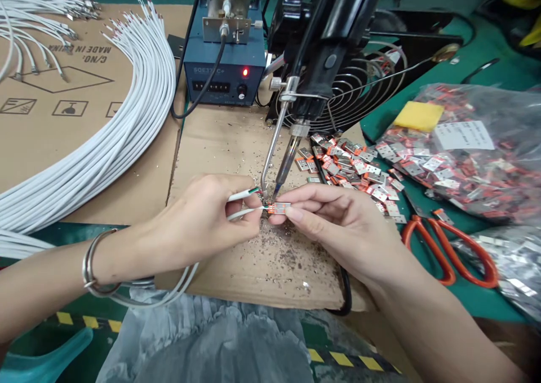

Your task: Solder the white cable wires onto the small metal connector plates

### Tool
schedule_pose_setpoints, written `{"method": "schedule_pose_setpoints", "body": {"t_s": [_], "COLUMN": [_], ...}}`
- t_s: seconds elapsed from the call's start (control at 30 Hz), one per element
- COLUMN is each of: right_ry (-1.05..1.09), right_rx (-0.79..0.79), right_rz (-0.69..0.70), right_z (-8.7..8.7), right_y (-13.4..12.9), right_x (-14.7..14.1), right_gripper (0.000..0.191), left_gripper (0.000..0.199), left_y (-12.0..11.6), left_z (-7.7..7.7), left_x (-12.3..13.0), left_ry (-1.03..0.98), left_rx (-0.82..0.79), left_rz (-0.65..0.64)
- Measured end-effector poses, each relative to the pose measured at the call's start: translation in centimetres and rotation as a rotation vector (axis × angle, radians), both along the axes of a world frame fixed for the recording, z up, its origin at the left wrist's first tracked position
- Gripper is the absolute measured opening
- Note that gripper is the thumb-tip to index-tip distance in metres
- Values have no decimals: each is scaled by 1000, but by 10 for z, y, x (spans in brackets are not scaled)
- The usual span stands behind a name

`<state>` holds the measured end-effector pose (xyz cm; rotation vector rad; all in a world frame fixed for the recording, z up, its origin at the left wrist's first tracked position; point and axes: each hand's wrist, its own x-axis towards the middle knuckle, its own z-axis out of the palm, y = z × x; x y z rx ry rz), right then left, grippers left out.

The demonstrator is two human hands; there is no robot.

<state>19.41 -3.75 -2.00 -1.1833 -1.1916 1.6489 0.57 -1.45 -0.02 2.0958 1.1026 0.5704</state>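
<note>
My left hand (211, 214) is closed on two white cables (240, 195), whose stripped ends show small coloured wires. Between the thumb and fingers of my right hand (333, 219) is a small metal USB connector (279, 208) with an orange part. The lower cable's wires meet the connector's left end. Just above it, the tip of a black soldering iron (282, 174) points down, beside a thin bent metal feed tube (273, 149). Whether the iron tip touches the connector cannot be made out.
A blue control box (224, 62) stands behind, with a fan (359, 90) to its right. Loose connectors (350, 163), orange-handled scissors (450, 250) and a plastic bag of connectors (465, 146) lie right. A white cable bundle (143, 107) curves across the left.
</note>
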Motion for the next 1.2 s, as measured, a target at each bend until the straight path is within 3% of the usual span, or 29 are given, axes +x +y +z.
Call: {"method": "schedule_pose_setpoints", "body": {"t_s": [0.23, 0.53, 1.2], "right_ry": [20, 38, -51], "right_rx": [-1, -51, -40], "right_rz": [-19, -4, 0], "right_z": [1, 4, 4], "right_y": [-1, 1, 1], "right_x": [-1, -1, -2], "right_gripper": [8, 7, 11], "left_gripper": [6, 6, 9], "left_y": [1, 4, 5], "left_z": [0, -5, -6], "left_x": [0, -3, -2], "left_ry": [-29, -52, -24], "left_rx": [-28, -176, -189], "left_rz": [-1, 11, 3]}}
